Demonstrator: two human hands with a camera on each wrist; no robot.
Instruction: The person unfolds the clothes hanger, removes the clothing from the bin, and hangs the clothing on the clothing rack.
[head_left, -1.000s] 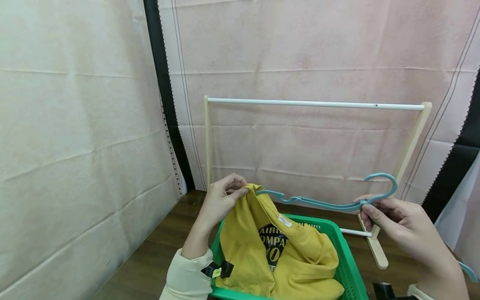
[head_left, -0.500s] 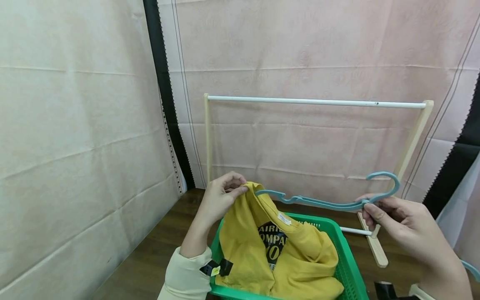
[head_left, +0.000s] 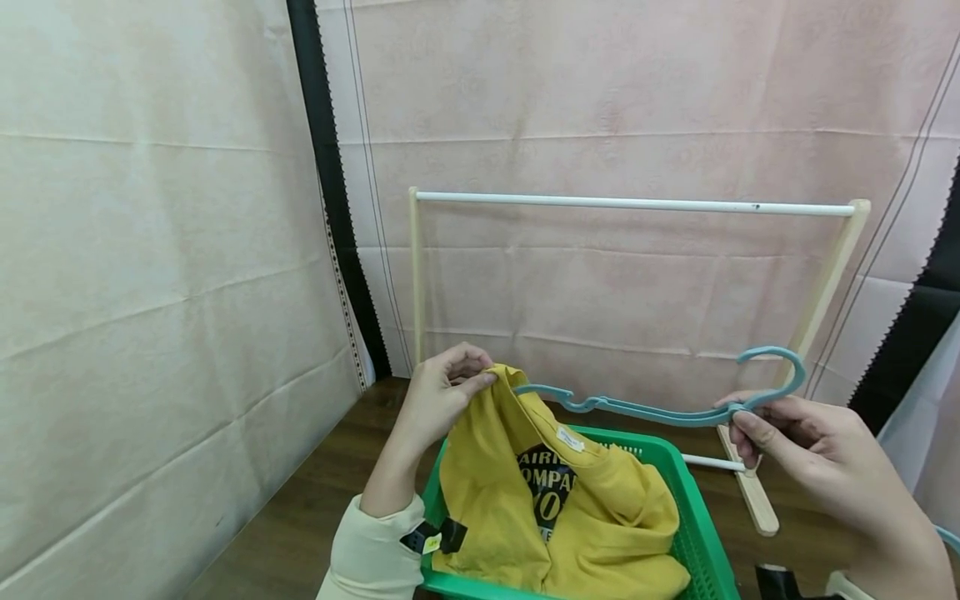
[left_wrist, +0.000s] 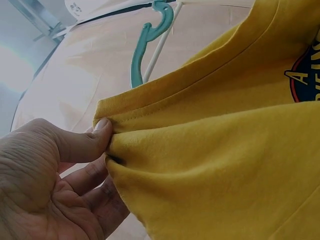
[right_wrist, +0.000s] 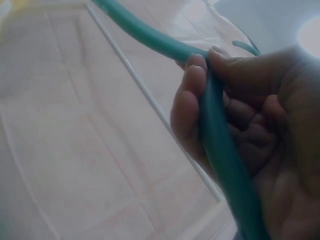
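A yellow T-shirt [head_left: 600, 517] with a dark printed patch lies bunched in a green basket [head_left: 701, 521]. Its neckline is lifted at the left, where my left hand [head_left: 438, 400] pinches the fabric between thumb and fingers. My right hand [head_left: 817, 442] grips a blue clothes hanger [head_left: 645, 411] below its hook, which points up. The hanger's far arm reaches left to the neck opening; its tip is hidden in the head view. In the left wrist view, part of the hanger [left_wrist: 137, 62] shows behind the collar edge.
Behind the basket stands a rack with a white top rail [head_left: 600, 201] and pale side posts [head_left: 828, 279]. Part of another blue hanger [head_left: 948, 537] shows at the right edge. Pale cloth walls [head_left: 187, 250] enclose the brown wooden table [head_left: 300, 517].
My right hand and the hanger have shifted slightly to the right. The left hand keeps its pinch on the T-shirt's neckline, almost still.
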